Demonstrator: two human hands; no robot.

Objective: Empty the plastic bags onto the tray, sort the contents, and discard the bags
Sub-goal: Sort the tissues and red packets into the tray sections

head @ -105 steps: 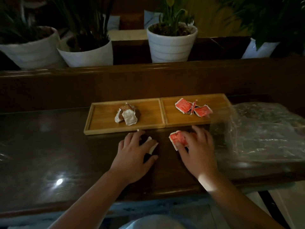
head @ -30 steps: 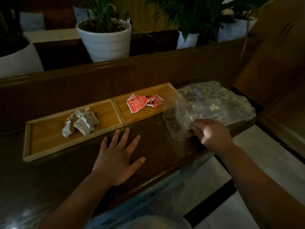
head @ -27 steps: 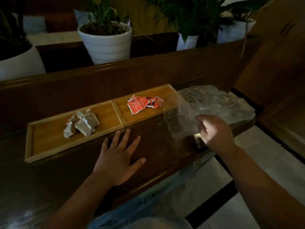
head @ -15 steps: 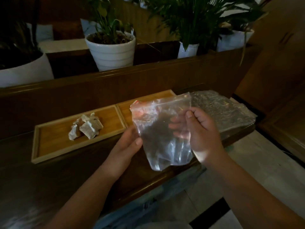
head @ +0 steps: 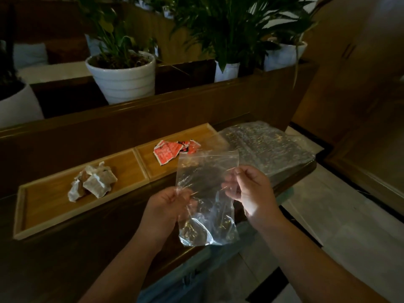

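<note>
I hold a clear plastic bag point(head: 205, 206) upright above the dark counter's front edge. My left hand point(head: 168, 211) pinches its left side, and my right hand point(head: 249, 189) pinches its right side. The bag looks empty. Behind it lies a wooden tray point(head: 50, 206) with two compartments. The left compartment holds a pile of pale beige sachets point(head: 91, 184). In the right compartment lie red sachets point(head: 172, 150), partly behind the bag's top.
More clear plastic bags point(head: 266, 147) lie heaped at the counter's right end. A wooden ledge behind the tray carries white plant pots point(head: 122, 75). The counter point(head: 65, 259) ends to the right above a pale tiled floor point(head: 328, 215).
My right hand lifted one bag off the heap, and my left hand left the counter and took its other side. Both hands now hold it lower and nearer to me.
</note>
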